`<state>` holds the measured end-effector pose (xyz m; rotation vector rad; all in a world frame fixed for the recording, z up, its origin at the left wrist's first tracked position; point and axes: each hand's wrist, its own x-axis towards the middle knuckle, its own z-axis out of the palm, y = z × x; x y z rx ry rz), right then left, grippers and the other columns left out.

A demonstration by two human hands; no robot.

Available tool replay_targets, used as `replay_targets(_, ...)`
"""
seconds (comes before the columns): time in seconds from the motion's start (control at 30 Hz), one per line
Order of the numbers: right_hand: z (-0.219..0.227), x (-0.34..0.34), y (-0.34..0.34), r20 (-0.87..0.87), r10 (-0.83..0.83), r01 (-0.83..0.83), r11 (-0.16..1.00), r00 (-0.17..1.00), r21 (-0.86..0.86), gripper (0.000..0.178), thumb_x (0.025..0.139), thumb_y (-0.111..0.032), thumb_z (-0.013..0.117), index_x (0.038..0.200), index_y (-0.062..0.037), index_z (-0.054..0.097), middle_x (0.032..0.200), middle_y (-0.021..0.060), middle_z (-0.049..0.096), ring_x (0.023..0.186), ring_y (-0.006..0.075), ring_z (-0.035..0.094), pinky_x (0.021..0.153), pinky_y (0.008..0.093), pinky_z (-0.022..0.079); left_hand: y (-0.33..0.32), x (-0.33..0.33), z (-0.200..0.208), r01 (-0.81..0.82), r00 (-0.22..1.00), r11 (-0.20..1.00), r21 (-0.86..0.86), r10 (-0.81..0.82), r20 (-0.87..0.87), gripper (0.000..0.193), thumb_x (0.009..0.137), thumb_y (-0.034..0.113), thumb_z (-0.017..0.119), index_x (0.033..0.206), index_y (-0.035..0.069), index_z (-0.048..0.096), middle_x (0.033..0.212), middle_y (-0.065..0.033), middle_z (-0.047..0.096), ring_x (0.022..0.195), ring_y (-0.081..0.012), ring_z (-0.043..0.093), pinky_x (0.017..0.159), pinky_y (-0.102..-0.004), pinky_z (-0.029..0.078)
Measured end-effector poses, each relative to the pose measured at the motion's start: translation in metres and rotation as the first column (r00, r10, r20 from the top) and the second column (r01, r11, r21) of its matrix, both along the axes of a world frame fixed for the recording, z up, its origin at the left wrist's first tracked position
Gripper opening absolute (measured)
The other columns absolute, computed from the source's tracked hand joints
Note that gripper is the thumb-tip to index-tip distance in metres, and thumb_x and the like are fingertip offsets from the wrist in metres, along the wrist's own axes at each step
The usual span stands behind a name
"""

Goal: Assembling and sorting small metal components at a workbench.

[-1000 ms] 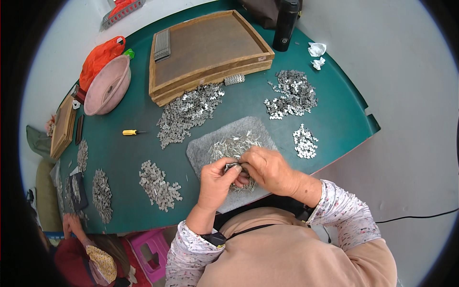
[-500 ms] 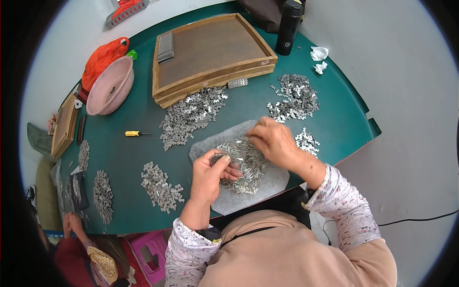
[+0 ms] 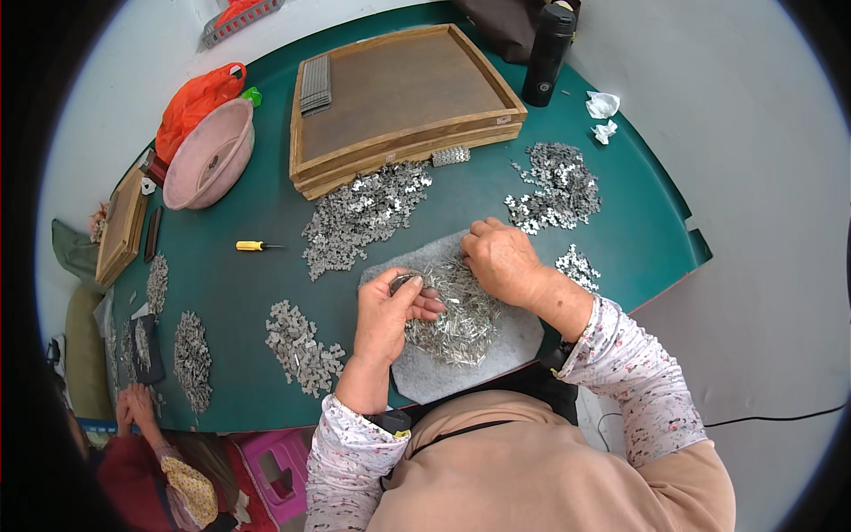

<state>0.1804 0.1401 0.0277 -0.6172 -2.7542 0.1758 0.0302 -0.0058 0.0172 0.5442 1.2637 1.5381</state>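
Note:
My left hand [image 3: 386, 310] is closed, the thumb pressing a small dark grey metal piece [image 3: 404, 282] against the curled fingers. The fingers hide most of that piece. Just right of it, my right hand [image 3: 503, 259] is lowered to the upper edge of a heap of thin silvery metal pins [image 3: 461, 324]. Its fingertips are drawn together, and I cannot make out what is between them. Under the pins lies a grey felt mat [image 3: 519, 341], close to the table's front edge.
Piles of small flat metal links [image 3: 551, 186] lie around the mat. A stacked wooden tray [image 3: 399, 146] stands behind, beside a black bottle [image 3: 547, 58]. A yellow-handled screwdriver [image 3: 251, 246] and a pink basin [image 3: 210, 160] are to the left. Another person's hands [image 3: 136, 406] work at far left.
My right hand has dropped slightly closer to the pins, fingers more bunched. My left hand stays nearly in place around its metal piece. The whole view has shifted a little.

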Motion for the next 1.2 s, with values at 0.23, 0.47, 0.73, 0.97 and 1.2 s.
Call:
replay_targets(0.23,-0.002,0.005,0.002,0.050,0.075,-0.074,0.997,0.996,-0.013,0.013,0.073,-0.003,0.060,0.086,-0.0017,0.062,0.087,0.0140,0.061,0.087,0.0321,0.061,0.076,0.0395,0.051,0.003,0.000,-0.001,0.003,0.999,1.000,0.004,-0.003,-0.036,0.010,0.093,0.006,0.055,0.097,-0.003,0.058,0.082,-0.0181,0.067,0.066,-0.0245,0.069,0.055,-0.0302,0.057)
replay_targets(0.47,0.008,-0.003,0.006,-0.055,0.093,-0.101,0.982,0.994,-0.162,0.015,0.078,-0.008,0.067,0.091,-0.0034,0.064,0.091,0.0124,0.059,0.091,0.0317,0.060,0.080,0.0409,0.050,0.003,-0.003,-0.004,-0.022,0.999,1.000,0.017,0.022,-0.027,0.011,0.093,0.006,0.057,0.098,-0.004,0.059,0.082,-0.0176,0.067,0.066,-0.0242,0.069,0.055,-0.0299,0.057)
replay_targets(0.73,0.001,-0.007,0.016,-0.055,0.098,-0.107,0.977,0.994,-0.185,0.019,0.076,-0.005,0.069,0.095,-0.0058,0.069,0.090,0.0116,0.061,0.088,0.0320,0.061,0.077,0.0412,0.051,0.004,-0.003,-0.003,-0.021,1.000,0.999,0.025,0.021,-0.021,0.012,0.093,0.007,0.058,0.098,-0.003,0.060,0.083,-0.0168,0.067,0.066,-0.0239,0.069,0.056,-0.0296,0.057)
replay_targets(0.97,0.006,-0.006,0.013,-0.103,0.168,-0.185,0.964,0.980,-0.191,0.020,0.076,-0.005,0.069,0.096,-0.0068,0.070,0.089,0.0107,0.061,0.088,0.0313,0.061,0.076,0.0408,0.051,0.004,-0.002,-0.002,-0.006,0.998,1.000,-0.001,0.005,-0.060,0.011,0.093,0.007,0.057,0.097,-0.004,0.059,0.083,-0.0170,0.067,0.067,-0.0239,0.069,0.056,-0.0292,0.057)
replay_targets(1.2,0.001,-0.008,0.011,-0.011,0.183,-0.183,0.980,0.983,-0.077,0.015,0.078,-0.010,0.068,0.093,-0.0071,0.069,0.090,0.0086,0.060,0.089,0.0288,0.061,0.076,0.0394,0.051,0.004,0.002,-0.004,-0.016,0.998,1.000,0.007,0.016,-0.066,0.012,0.093,0.007,0.057,0.098,-0.004,0.058,0.084,-0.0171,0.067,0.067,-0.0242,0.069,0.056,-0.0293,0.057)
